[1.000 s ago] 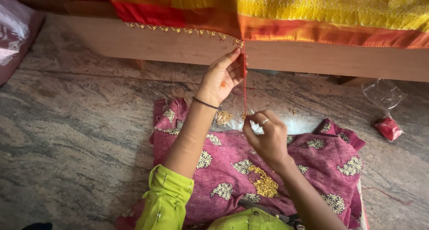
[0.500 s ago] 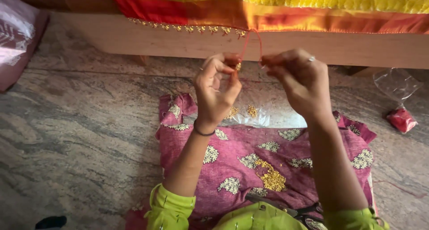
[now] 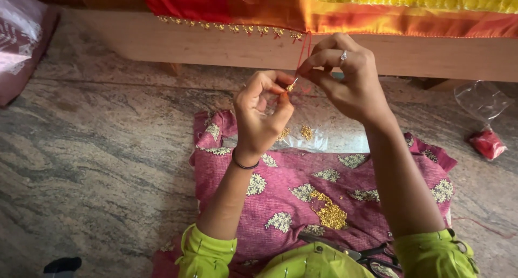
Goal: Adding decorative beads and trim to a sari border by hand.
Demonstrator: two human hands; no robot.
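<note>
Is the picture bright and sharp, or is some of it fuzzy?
Head view: soft even daylight, no harsh glare; the left hand and right hand look fairly sharp, the red thread thin and faint; the clear plastic bag shines slightly.

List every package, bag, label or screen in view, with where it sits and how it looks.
Clear plastic bag: on the stone floor at far right, crumpled, see-through.
Red packet: just below that bag, small, bulging, red.
Clear bead pouch: flat on the pink cloth's top edge, below both hands, with gold beads inside.
Plastic-wrapped bundle: far left, pinkish with white pattern.
No labels, signs or screens.
</note>
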